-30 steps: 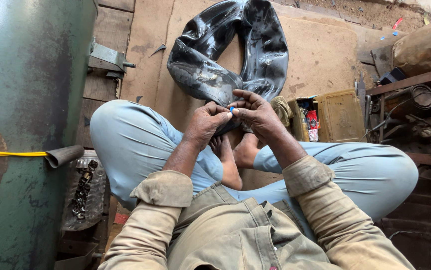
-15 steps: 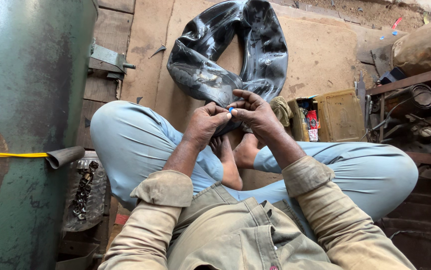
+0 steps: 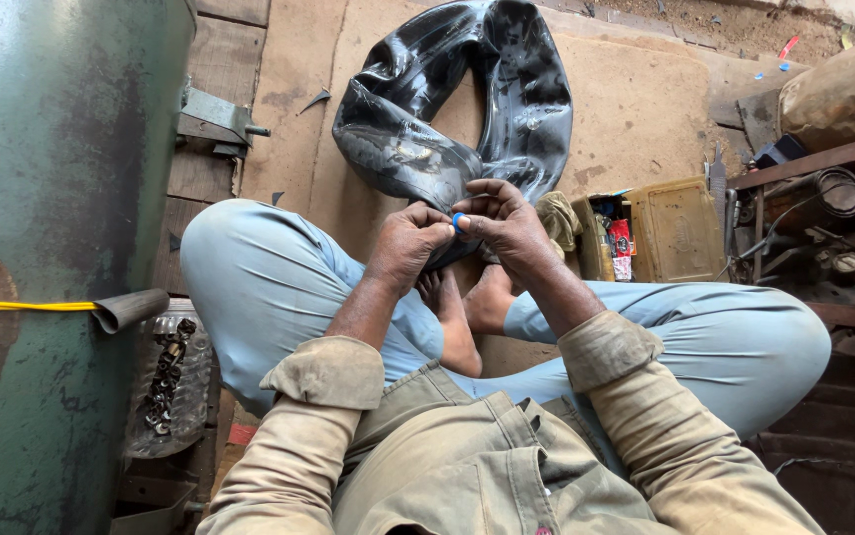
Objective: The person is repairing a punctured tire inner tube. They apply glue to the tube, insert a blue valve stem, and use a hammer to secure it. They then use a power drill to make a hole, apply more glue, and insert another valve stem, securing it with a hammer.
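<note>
Most of the small blue piece (image 3: 459, 220) is hidden between fingertips, so its shape is hard to make out. The left hand (image 3: 409, 241) and right hand (image 3: 509, 226) meet above the crossed bare feet, both pinching that blue piece just in front of the black inner tube (image 3: 447, 119). The tube lies limp, glossy and folded on the wooden floor (image 3: 635, 109), with bare boards beyond it. A green tank (image 3: 51, 198) crowds the left; a cluttered shelf (image 3: 824, 228) hems the right, cut off at the edge.

Glossy, wrinkled black rubber tube (image 3: 447, 109) lies on matt, dusty brown board (image 3: 626, 109), beside a worn, rust-patched green metal tank (image 3: 60, 198), rough wooden planks (image 3: 219, 168) and a small smooth blue plastic cap (image 3: 459, 221).
</note>
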